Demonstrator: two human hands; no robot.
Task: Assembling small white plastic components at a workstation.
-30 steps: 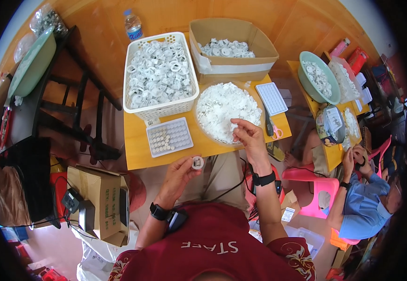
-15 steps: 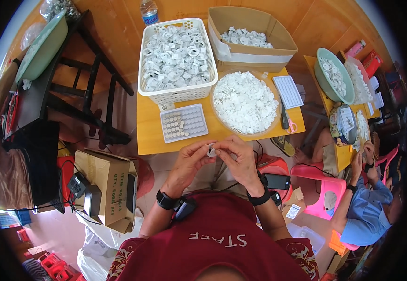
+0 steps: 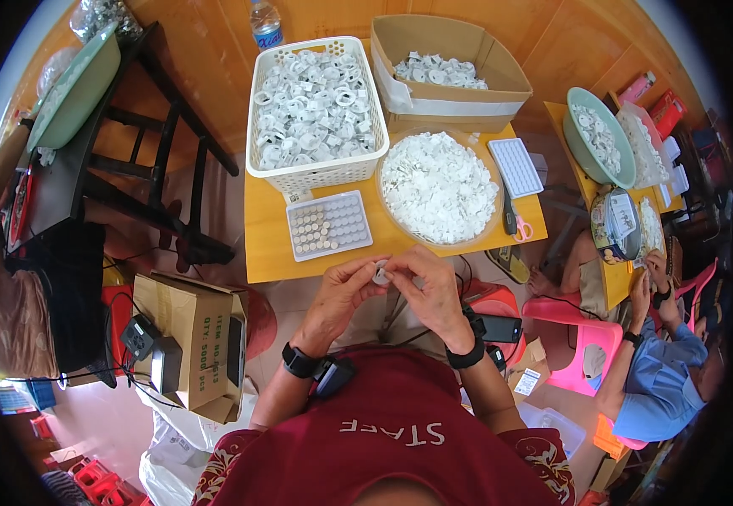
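Observation:
Both my hands meet in front of the table's near edge around a small white round plastic part (image 3: 381,273). My left hand (image 3: 338,291) pinches it between thumb and fingers. My right hand (image 3: 427,282) presses its thumb and fingertips to the same part from the right; the fingers partly cover it. Just beyond my left hand lies a pale compartment tray (image 3: 351,221), with small round beige pieces filling its left side. Beyond my right hand is a round tub (image 3: 387,209) heaped with small white pieces (image 3: 440,185).
On the yellow table (image 3: 269,266) stand a white basket (image 3: 320,174) and a cardboard box (image 3: 459,105), both holding white plastic parts. At its right lie a second tray (image 3: 515,167) and pink-handled scissors (image 3: 523,229). Another person (image 3: 661,379) works at the right. An open carton (image 3: 193,346) stands lower left.
My hands stay at nearly the same spot, still on the white part, with only a slight shift of the fingers. The view has moved slightly.

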